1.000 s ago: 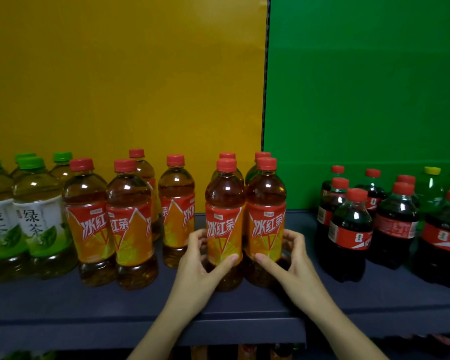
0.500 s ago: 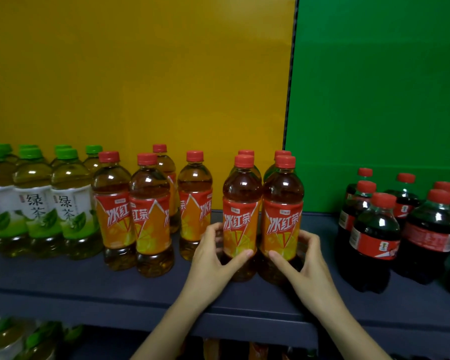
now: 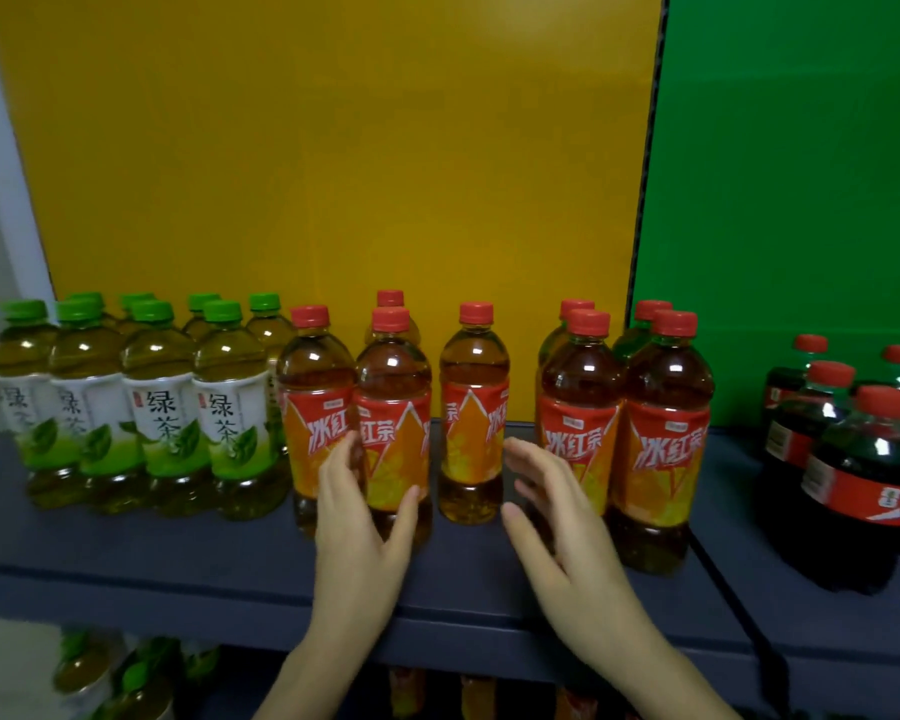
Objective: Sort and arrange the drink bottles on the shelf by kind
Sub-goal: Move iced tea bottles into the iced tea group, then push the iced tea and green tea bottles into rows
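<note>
Iced tea bottles with red caps and orange labels stand mid-shelf: two at the left (image 3: 393,433), one alone (image 3: 473,413), and a tight front pair (image 3: 619,449) at the right with more behind. My left hand (image 3: 365,522) is spread across the front of the second iced tea bottle, thumb on its right side, fingers between it and its left neighbour. My right hand (image 3: 552,511) hovers open in the gap between the lone bottle and the right pair, holding nothing. Green tea bottles (image 3: 162,407) fill the left, dark cola bottles (image 3: 863,459) the right.
The dark grey shelf (image 3: 178,553) has a bare strip along its front edge. A yellow back panel (image 3: 333,148) meets a green one (image 3: 801,148) behind the bottles. More bottles (image 3: 126,678) show dimly on the shelf below.
Both hands have let go of the right pair of iced tea bottles and moved left. The view has swung left, bringing in more green tea bottles.
</note>
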{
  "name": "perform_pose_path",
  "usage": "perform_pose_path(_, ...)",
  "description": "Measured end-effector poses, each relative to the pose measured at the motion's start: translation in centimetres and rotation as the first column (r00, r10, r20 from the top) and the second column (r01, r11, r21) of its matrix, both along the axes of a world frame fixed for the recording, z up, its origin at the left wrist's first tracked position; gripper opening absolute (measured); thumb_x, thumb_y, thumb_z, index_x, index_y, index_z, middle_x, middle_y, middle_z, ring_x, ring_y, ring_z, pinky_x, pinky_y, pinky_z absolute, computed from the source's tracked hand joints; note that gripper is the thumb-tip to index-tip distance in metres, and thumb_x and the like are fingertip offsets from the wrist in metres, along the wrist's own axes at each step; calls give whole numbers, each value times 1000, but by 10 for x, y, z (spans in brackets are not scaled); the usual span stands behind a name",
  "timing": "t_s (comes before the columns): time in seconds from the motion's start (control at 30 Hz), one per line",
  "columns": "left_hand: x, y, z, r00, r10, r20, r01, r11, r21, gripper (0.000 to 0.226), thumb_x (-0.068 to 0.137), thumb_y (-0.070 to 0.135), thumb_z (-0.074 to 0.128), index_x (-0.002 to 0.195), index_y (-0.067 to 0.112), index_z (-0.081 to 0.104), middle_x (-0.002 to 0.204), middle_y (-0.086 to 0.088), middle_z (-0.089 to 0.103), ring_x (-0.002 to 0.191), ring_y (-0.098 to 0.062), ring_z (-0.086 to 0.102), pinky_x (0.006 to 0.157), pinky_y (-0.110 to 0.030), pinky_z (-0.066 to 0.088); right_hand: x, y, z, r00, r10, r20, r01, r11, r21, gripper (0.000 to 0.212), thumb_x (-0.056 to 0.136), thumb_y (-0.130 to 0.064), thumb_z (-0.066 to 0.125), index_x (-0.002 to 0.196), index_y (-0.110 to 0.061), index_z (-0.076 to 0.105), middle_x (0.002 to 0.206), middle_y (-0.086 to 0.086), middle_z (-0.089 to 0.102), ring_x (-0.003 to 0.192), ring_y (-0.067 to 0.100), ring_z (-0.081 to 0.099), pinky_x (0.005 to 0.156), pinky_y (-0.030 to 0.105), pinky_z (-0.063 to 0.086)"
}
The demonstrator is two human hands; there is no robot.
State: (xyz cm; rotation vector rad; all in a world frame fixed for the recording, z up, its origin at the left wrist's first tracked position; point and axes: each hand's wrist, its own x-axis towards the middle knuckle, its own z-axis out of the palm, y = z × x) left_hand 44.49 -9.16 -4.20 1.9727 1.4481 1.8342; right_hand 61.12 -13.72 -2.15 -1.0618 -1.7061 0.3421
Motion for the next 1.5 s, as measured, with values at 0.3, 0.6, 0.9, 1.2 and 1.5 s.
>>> perform_pose_path(0.3,-28,22,1,960,-260,-100,236,950,-203,79,79,47,55,144,16,21,140,1,41,129,-12,40,106,-27,36,-48,65,-10,966,-229,-125,205,963,-178,79,92,-21,54,149,-17,-2,154,0,17,142,14,18,117,38,22)
perform_pose_path(0.6,-24,58,18,933,-331,-144,268,903,-337,74,85,33,63,140,9,20,142,-8,39,130,-22,39,105,-34,36,-50,93,-9,912,-368,-181,301,901,-313,89,78,-25,72,143,-13,13,143,9,33,134,24,34,111,45,32)
perform_pose_path(0.9,-7,79,21,958,-244,-151,175,914,-367,75,81,38,66,137,6,27,139,-13,37,130,-27,37,107,-38,34,-56,96,-14,871,-450,-197,389,876,-283,80,85,-26,63,144,-9,11,146,12,28,135,27,30,112,44,27)
perform_pose_path(1.2,-2,83,20,884,-441,155,459,758,-464,73,87,25,61,138,10,11,131,-3,44,116,-14,46,94,-27,39,-55,103,-14,839,-536,-93,496,824,-272,70,90,-27,56,143,-2,16,142,15,36,131,29,35,109,42,32)
perform_pose_path(1.5,0,93,14,948,-317,-21,289,886,-363,70,78,34,71,132,8,35,134,-9,47,125,-23,45,104,-37,40,-53,100,-19,802,-597,-25,581,789,-199,61,91,-21,54,141,-6,23,141,12,38,133,27,36,110,40,32)
